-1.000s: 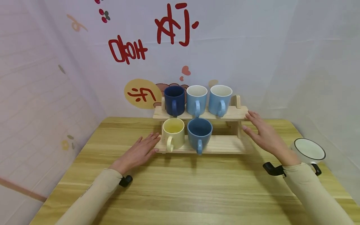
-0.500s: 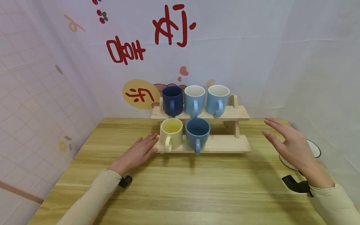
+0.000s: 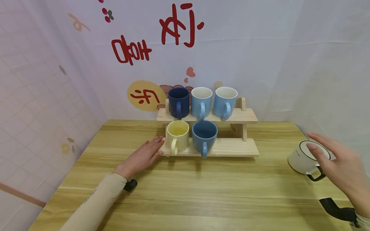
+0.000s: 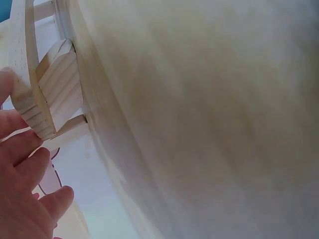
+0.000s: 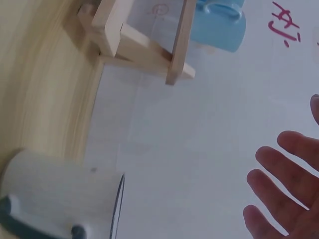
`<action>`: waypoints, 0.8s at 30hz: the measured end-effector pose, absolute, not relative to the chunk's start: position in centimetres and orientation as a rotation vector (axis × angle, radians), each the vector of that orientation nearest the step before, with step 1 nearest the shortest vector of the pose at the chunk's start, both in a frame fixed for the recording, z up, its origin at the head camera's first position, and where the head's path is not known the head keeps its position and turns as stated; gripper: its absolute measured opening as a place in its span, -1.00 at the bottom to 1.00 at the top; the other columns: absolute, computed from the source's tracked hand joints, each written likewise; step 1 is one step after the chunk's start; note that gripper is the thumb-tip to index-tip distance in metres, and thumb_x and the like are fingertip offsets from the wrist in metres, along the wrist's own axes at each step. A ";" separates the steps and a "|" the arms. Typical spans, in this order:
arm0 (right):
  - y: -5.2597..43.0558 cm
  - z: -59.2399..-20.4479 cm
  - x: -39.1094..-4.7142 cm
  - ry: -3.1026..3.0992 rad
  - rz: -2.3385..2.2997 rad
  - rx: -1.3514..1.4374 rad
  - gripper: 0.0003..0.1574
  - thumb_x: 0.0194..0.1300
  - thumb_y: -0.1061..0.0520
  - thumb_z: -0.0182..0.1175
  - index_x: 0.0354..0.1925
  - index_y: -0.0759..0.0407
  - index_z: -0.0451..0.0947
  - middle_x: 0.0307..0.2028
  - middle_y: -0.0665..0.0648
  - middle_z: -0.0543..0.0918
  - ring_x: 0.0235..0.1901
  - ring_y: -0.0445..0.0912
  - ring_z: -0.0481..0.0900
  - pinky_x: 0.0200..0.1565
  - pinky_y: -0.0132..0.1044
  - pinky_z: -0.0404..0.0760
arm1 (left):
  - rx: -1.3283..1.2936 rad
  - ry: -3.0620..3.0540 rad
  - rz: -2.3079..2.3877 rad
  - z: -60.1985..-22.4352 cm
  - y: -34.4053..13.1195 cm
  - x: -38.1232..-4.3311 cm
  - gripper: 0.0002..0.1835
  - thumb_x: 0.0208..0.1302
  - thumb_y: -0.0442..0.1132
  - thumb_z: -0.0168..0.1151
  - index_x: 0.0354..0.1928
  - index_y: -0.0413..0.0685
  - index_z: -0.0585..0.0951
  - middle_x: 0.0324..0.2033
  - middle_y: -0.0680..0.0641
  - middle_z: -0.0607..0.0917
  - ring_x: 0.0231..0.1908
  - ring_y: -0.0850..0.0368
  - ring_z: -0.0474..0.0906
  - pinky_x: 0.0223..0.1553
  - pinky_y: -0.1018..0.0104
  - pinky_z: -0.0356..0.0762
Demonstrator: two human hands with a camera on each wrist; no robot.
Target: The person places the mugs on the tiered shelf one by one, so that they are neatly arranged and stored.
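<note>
At the left end of a two-tier wooden rack (image 3: 235, 147), my left hand (image 3: 141, 158) touches the lower shelf with extended fingers. The left wrist view shows those fingertips (image 4: 31, 142) against the shelf's end. My right hand (image 3: 342, 168) is held up at the right, fingers spread and holding nothing. It overlaps the rim of a white enamel-style mug (image 3: 300, 159) with a black rim and black handle, which stands on the table. In the right wrist view that mug (image 5: 55, 191) is apart from the fingers (image 5: 281, 172).
On the rack's upper shelf stand a navy mug (image 3: 178, 104) and two light blue mugs, a middle one (image 3: 201, 104) and a right one (image 3: 222, 106). A yellow mug (image 3: 182, 142) and a steel-blue mug (image 3: 203, 139) occupy the lower shelf. Behind the wooden table (image 3: 196, 199) hangs a printed white backdrop (image 3: 254, 64).
From beside the rack's right end, my right hand has moved right and toward me, over to the white mug. My left hand has kept its place at the lower shelf.
</note>
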State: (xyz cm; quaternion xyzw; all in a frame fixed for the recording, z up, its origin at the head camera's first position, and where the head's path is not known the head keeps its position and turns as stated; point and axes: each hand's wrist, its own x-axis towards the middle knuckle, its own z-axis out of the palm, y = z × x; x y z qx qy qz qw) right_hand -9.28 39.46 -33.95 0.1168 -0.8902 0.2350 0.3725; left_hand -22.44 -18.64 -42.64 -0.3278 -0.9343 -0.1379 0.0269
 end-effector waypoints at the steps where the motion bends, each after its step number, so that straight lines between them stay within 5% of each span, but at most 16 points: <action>1: 39.8 -34.1 -9.0 -2.277 0.611 0.274 -0.53 0.44 0.21 0.30 0.29 0.20 0.63 0.25 -0.58 0.40 0.22 -0.73 0.24 0.17 -0.78 0.12 | -1.012 -2.887 -0.425 -42.6 -18.6 -22.4 -0.36 0.64 0.00 0.01 0.56 -0.23 0.29 0.56 -0.22 0.24 0.54 -0.19 0.14 0.45 -0.30 0.16; 10: 43.5 -35.7 -7.2 -2.233 0.675 0.126 -0.55 0.53 0.26 0.17 0.32 0.32 0.56 0.18 -0.69 0.33 0.16 -0.73 0.23 0.27 -0.70 0.07 | -1.004 -2.895 -0.439 -42.7 -18.7 -22.4 -0.36 0.64 0.01 0.01 0.56 -0.21 0.28 0.57 -0.20 0.23 0.55 -0.17 0.13 0.45 -0.29 0.16; 19: 46.9 -38.6 -5.6 -2.327 0.796 -0.056 -0.42 0.65 0.20 -0.02 0.52 -0.06 0.35 0.08 -0.71 0.35 0.16 -0.72 0.21 0.17 -0.83 0.11 | -1.003 -2.907 -0.469 -42.8 -18.7 -22.5 -0.36 0.64 0.00 0.01 0.56 -0.22 0.28 0.57 -0.20 0.22 0.55 -0.17 0.12 0.46 -0.27 0.16; 24: 48.5 -40.0 -5.4 -2.361 0.981 0.005 -0.40 0.65 0.27 -0.06 0.53 -0.06 0.33 0.05 -0.65 0.43 0.10 -0.73 0.31 0.13 -0.84 0.18 | -1.004 -2.908 -0.480 -42.7 -18.7 -22.5 -0.36 0.65 0.00 0.01 0.56 -0.22 0.28 0.57 -0.21 0.21 0.55 -0.18 0.13 0.44 -0.29 0.19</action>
